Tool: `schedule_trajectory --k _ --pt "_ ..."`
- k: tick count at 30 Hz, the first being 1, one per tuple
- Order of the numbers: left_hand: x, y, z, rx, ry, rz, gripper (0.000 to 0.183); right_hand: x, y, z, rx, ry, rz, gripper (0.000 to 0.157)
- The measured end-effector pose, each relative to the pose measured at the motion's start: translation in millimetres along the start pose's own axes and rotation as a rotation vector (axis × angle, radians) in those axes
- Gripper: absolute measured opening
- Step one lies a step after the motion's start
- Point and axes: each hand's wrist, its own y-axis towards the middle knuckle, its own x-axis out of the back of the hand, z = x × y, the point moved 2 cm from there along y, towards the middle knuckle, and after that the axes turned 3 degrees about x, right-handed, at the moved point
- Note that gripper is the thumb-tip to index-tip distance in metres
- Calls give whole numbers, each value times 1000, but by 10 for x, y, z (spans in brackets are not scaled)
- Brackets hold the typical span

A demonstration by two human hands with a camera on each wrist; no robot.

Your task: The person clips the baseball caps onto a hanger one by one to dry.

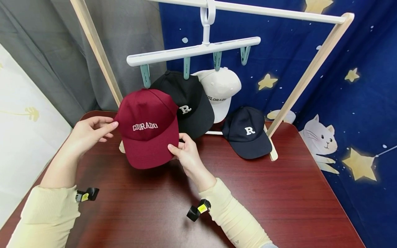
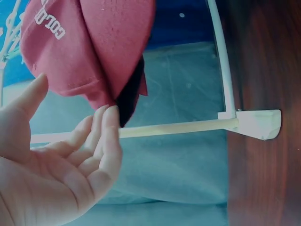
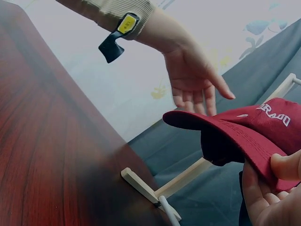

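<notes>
The dark red wood tabletop [image 1: 279,193] is spreading below the rack, its left edge running under the left forearm and its right edge slanting down toward five o'clock. Room is opening from the right forearm across to that right edge. The wooden rack [image 1: 308,75] is standing along the back, and a white clip hanger [image 1: 193,51] is hanging from its rail toward twelve o'clock.

The maroon baseball cap [image 1: 149,133] is hanging at nine o'clock of centre, crown up, lettering facing forward, its brim sitting above the tabletop. A black "R" cap [image 1: 190,98] is hanging behind it toward two o'clock, partly covered; a white cap [image 1: 221,88] is hanging beyond that, again toward two. A navy "R" cap [image 1: 246,132] is resting at three o'clock, near the rack's right foot.

The right hand [image 1: 189,155] is pinching the maroon brim at four o'clock, thumb above and fingers underneath. The left hand [image 1: 87,134] is reaching in at nine o'clock with fingers extended and thumb spread; its fingertips are lying at the cap's edge, though firm contact is not showing. A teal clip [image 1: 145,75] is meeting the maroon crown at twelve o'clock; its bite is not showing clearly.
</notes>
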Motion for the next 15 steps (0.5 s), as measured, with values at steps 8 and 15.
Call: schedule_trajectory --k 8,15 --pt "-6 18 -215 -81 -24 -187 41 1 -7 -3 13 3 3 24" --pt "-71 41 -389 -160 -52 -279 32 8 1 -9 11 -4 -2 25"
